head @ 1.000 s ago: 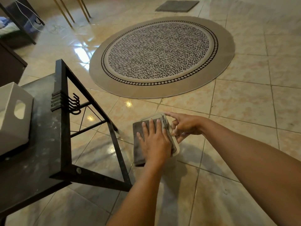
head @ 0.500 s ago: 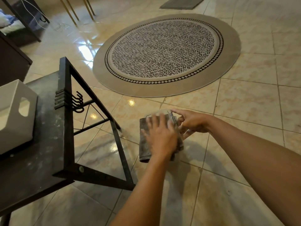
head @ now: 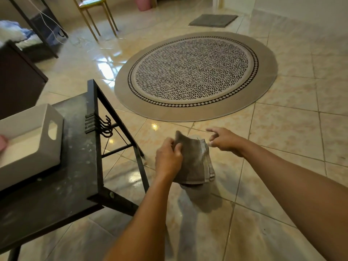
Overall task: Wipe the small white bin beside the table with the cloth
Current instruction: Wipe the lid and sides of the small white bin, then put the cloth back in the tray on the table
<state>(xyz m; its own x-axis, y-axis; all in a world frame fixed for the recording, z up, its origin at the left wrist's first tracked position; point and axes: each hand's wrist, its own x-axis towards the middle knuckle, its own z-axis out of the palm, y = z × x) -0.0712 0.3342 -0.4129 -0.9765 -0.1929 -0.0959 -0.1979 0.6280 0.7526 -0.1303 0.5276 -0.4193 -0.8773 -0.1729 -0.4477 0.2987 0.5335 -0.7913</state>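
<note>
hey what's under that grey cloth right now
The left hand pinches the grey cloth and holds it hanging above the tiled floor; its shadow falls on the tiles below. The right hand is open beside it. No small white bin shows beneath; the cloth hides whatever lies directly behind it.

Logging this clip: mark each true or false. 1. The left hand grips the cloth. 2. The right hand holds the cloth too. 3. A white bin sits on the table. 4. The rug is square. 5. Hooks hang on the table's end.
1. True: the left hand grips the cloth.
2. False: the right hand is open, apart from it.
3. True: the bin sits on the table.
4. False: the rug is round.
5. True: hooks hang there.
</note>
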